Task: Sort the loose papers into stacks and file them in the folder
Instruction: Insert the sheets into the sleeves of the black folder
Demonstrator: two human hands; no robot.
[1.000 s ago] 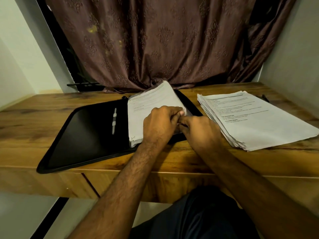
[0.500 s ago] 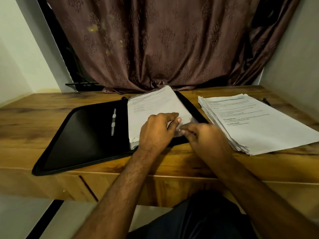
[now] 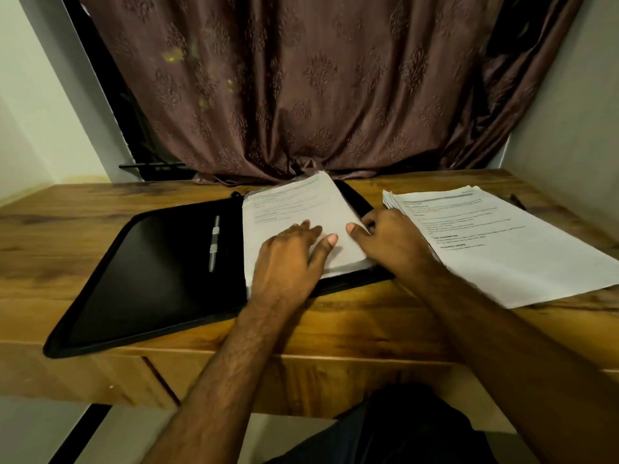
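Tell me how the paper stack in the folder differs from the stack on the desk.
The stack in the folder lies on the open black folder; the stack on the desk lies on bare wood. Both hands, left hand and right hand, rest on the folder stack; the right one overlaps the desk stack's edge. The desk stack's edges look fanned; the folder stack's squarer. Both are white printed sheets.

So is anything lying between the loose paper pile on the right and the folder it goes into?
Only the right hand, which sits in the gap between the loose pile and the folder. Otherwise nothing visible blocks the way.
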